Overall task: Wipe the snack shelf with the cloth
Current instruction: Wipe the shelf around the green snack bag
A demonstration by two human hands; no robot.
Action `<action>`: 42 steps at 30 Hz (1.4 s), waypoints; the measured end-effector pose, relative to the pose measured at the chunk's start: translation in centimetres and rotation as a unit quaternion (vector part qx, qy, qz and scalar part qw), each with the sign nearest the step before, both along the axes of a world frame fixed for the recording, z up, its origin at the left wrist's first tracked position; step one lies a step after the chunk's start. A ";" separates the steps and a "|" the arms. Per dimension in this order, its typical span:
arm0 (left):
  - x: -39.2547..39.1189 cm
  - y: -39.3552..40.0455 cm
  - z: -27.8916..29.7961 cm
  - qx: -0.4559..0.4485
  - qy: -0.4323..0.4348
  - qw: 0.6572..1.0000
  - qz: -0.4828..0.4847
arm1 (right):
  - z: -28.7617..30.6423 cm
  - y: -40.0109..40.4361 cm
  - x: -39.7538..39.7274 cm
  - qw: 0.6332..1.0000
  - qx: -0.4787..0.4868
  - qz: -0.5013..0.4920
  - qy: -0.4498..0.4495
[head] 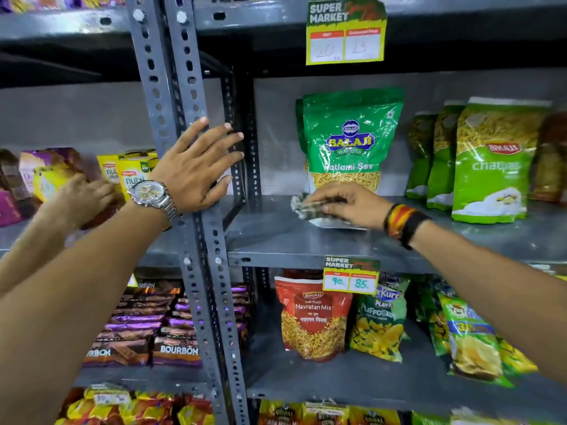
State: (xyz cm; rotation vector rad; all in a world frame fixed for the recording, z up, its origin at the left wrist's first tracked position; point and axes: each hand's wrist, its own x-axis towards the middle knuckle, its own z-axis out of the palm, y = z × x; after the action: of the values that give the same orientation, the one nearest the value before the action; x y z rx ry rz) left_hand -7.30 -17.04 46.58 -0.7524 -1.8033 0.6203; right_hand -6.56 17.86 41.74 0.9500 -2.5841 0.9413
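Cloth (310, 206) lies bunched on the grey snack shelf (276, 234), pressed down by the grasping right hand (346, 204) before one Balaji pouch (349, 142). Left hand (196, 167), fingers spread, rests released against the upright (175, 118).

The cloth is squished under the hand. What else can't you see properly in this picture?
Head view only:
- Cloth: mostly covered by the right hand; its full shape and colour are unclear.
- Balaji Ratlami Sev bag: its base is hidden behind that hand.
- Upper price tag: the handwritten numbers are too faint to be sure of.
- Packets behind the left hand: blurred, names unreadable.
- Far-right packets: blurred and cut by the edge.
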 end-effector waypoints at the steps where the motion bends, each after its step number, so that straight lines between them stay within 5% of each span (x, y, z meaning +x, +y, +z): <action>1: 0.2 0.1 0.0 -0.001 -0.009 1.000 0.008 | 0.0 -0.9 -0.3 1.000 0.013 -0.020 0.005; 7: 2.4 1.3 -0.3 0.007 -0.086 0.994 0.065 | -4.3 -3.9 -0.2 0.964 0.201 -0.155 0.083; 13: 4.7 5.8 -6.9 0.014 -0.231 0.973 0.009 | -5.0 1.5 2.5 0.967 0.198 -0.157 0.019; 17: 4.4 9.2 -11.4 0.048 -0.321 0.946 -0.006 | -1.6 7.3 6.3 0.981 0.155 -0.035 -0.114; 22: 3.3 12.8 -12.3 0.078 -0.398 0.914 0.006 | -1.3 9.2 4.9 0.989 0.070 -0.116 -0.066; 26: 2.3 13.5 -13.4 0.115 -0.402 0.908 0.003 | -5.2 9.2 3.8 0.972 0.130 -0.195 -0.023; 31: 1.5 13.3 -14.0 0.121 -0.387 0.914 -0.007 | -3.3 11.0 6.7 0.992 0.101 -0.004 -0.079; 36: 1.5 13.4 -14.2 0.128 -0.379 0.916 -0.008 | -5.0 12.8 3.9 0.975 0.114 -0.190 -0.011; 42: 1.7 13.4 -14.2 0.139 -0.378 0.915 -0.015 | -4.2 9.2 4.8 0.994 0.082 -0.076 -0.018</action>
State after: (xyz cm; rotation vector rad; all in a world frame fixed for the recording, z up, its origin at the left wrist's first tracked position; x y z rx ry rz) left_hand -5.60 -3.60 32.42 -0.8878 -2.5079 0.0159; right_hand -1.78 27.02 37.59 0.7663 -2.7525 0.7212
